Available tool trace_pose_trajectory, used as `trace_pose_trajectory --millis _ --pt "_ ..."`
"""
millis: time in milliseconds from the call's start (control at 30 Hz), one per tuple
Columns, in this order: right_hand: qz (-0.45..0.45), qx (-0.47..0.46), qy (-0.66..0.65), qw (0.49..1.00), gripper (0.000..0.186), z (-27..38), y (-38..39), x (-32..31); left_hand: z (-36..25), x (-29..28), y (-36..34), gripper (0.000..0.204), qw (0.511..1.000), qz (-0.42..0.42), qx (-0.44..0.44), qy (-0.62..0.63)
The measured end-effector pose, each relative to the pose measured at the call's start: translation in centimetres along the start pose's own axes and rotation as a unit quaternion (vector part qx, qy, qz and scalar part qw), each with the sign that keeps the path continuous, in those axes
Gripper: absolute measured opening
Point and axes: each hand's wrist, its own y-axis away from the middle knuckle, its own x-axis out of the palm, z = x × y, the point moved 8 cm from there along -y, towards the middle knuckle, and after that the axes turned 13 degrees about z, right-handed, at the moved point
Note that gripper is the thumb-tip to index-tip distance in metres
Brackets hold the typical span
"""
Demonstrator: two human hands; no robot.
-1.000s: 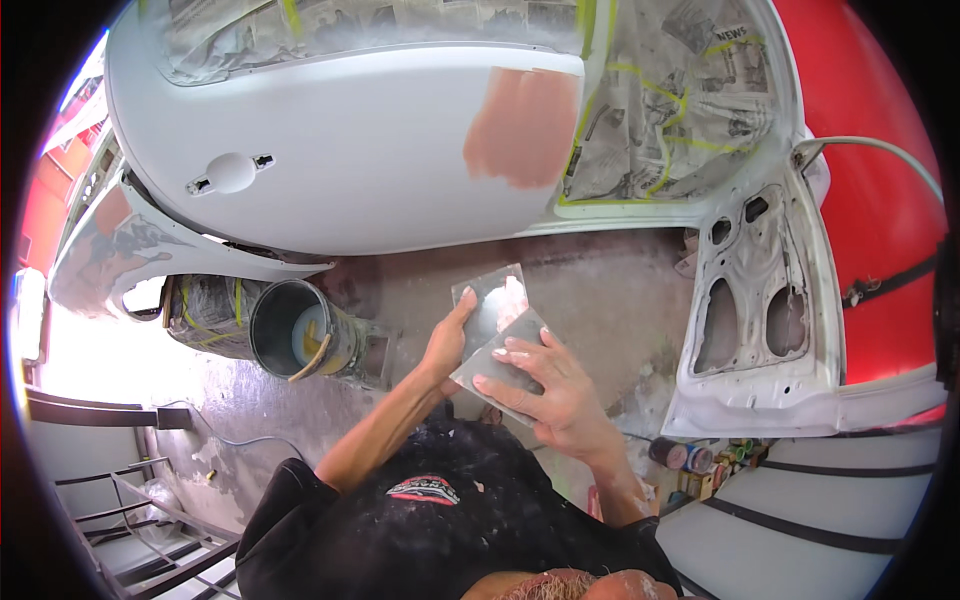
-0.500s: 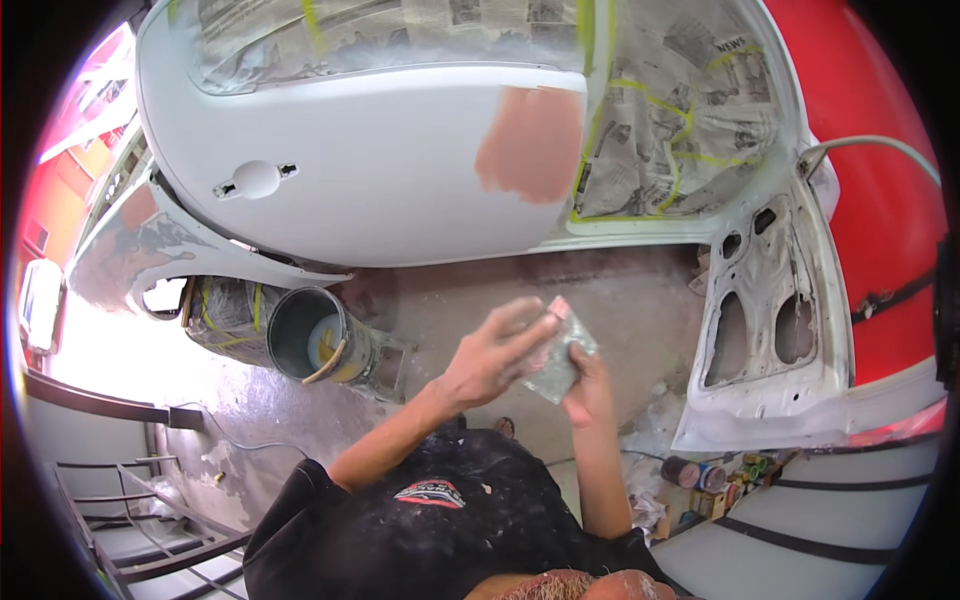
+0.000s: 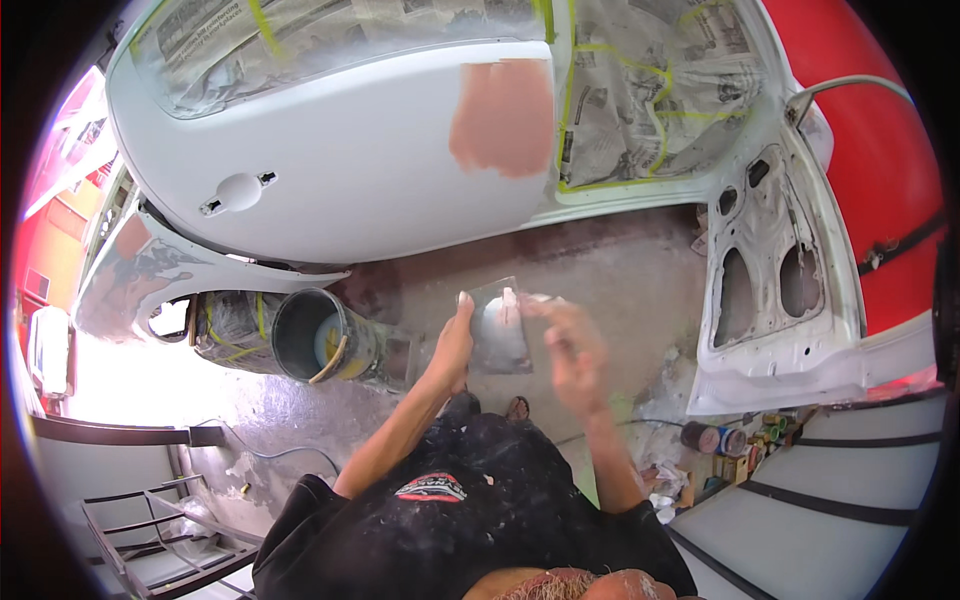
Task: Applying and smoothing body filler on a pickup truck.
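Observation:
My left hand point(image 3: 456, 345) is closed on the left edge of a thin, flat, rectangular plate point(image 3: 485, 362). A pale whitish patch and a small pinkish-white dab near the top edge show on its face. My right hand point(image 3: 575, 355) is at the plate's right side, its fingers bent toward the upper right corner. Motion smears these fingers, and I cannot make out whether they hold anything. Beyond the plate stands a white car door point(image 3: 330, 150) with a salmon-pink filler patch point(image 3: 503, 118) at its upper right.
A dark bucket point(image 3: 300, 345) with pale liquid and a yellow item stands at left. Newspaper masking point(image 3: 610, 130) with yellow-green tape covers the opening behind the door. A bare door frame point(image 3: 780, 270) is at right, several cans point(image 3: 715, 438) below it. A metal rack point(image 3: 150, 545) stands lower left.
The plate has turned and moved left, from my right hand's grip into my left hand's. My right hand has let go of its lower edge and moved beside it. The view has shifted slightly.

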Motion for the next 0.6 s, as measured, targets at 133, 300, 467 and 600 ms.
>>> trace_pose_trajectory --millis 133,300,467,600 --pt "0.243 -0.089 0.437 0.862 0.052 2.1 2.1 6.2 1.2 3.9 -0.6 0.042 0.897 0.255 -0.033 0.358" --pt "0.254 -0.045 0.443 0.859 0.061 1.2 2.8 2.1 0.9 2.0 1.8 0.042 0.953 0.11 -0.065 0.275" --pt "0.147 0.001 0.54 0.829 0.06 2.6 1.3 -2.9 -4.7 2.2 2.9 0.04 0.986 0.117 0.076 0.093" --pt "0.136 -0.089 0.558 0.814 0.058 5.9 0.9 1.5 -7.0 4.5 2.0 0.036 0.977 0.136 0.145 -0.076"
